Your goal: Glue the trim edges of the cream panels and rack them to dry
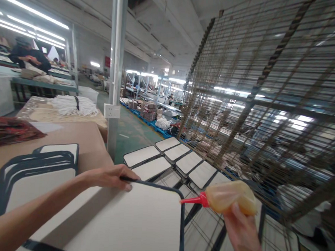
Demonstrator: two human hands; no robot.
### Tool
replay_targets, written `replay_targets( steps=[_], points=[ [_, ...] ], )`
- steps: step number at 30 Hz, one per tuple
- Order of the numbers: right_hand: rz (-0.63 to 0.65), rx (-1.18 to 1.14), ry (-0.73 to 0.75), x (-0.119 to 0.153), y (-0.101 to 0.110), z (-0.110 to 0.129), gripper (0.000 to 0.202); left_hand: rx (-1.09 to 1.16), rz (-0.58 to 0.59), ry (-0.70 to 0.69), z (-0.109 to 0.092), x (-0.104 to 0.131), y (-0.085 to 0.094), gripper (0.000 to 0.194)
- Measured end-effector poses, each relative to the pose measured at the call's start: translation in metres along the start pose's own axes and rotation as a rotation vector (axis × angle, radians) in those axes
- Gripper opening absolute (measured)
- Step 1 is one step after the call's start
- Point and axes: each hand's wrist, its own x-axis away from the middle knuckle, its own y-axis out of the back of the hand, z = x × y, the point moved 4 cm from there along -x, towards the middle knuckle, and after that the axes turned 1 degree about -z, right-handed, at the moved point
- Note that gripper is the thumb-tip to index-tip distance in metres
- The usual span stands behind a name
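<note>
My left hand grips the far edge of a white panel with a dark border, thumb on top and fingers at the rim. In my right hand is a squeeze bottle of yellowish liquid, held on its side. Its red nozzle points left, with the tip at the panel's right border near the rounded corner. Whether liquid is coming out cannot be made out. Left of the panel, a stack of similar dark-edged panels lies on the brown table.
Several white panels lie on a wire rack beyond and to the right. Raised wire racks lean over the right side. A metal post with a socket box stands ahead. White cords lie on the brown table. A person works far left.
</note>
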Motion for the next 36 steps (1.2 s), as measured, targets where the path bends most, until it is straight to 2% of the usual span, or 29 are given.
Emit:
replay_targets(
  steps=[3, 6, 12, 18, 22, 25, 30, 33, 36],
  points=[
    [0.005, 0.032, -0.029, 0.005, 0.004, -0.001, 0.048, 0.021, 0.154, 0.070, -0.002, 0.004, -0.006, 0.043],
    [0.024, 0.047, -0.046, 0.012, 0.006, -0.001, 0.055, 0.060, 0.136, 0.102, -0.005, 0.008, -0.005, 0.043],
    [0.074, 0.042, -0.071, 0.024, 0.005, 0.007, 0.086, 0.115, 0.072, 0.124, -0.006, 0.013, -0.004, 0.038],
    [0.055, 0.021, -0.117, 0.028, 0.016, 0.003, 0.092, 0.166, 0.041, 0.176, -0.002, 0.017, -0.003, 0.041],
    [0.096, 0.008, -0.077, 0.029, 0.023, 0.001, 0.088, 0.183, 0.016, 0.206, -0.002, 0.019, -0.004, 0.040],
    [0.134, -0.008, -0.065, 0.038, 0.020, 0.004, 0.080, 0.190, 0.002, 0.212, -0.001, 0.021, -0.005, 0.040],
    [0.100, 0.033, -0.051, 0.053, 0.015, 0.011, 0.074, 0.224, -0.043, 0.209, 0.008, 0.023, -0.006, 0.038],
    [0.057, 0.053, -0.016, 0.051, 0.025, 0.005, 0.068, 0.238, -0.099, 0.218, 0.019, 0.025, -0.005, 0.036],
    [0.026, 0.121, 0.080, 0.045, 0.043, -0.009, 0.058, 0.253, -0.144, 0.214, 0.026, 0.027, -0.005, 0.038]
  ],
)
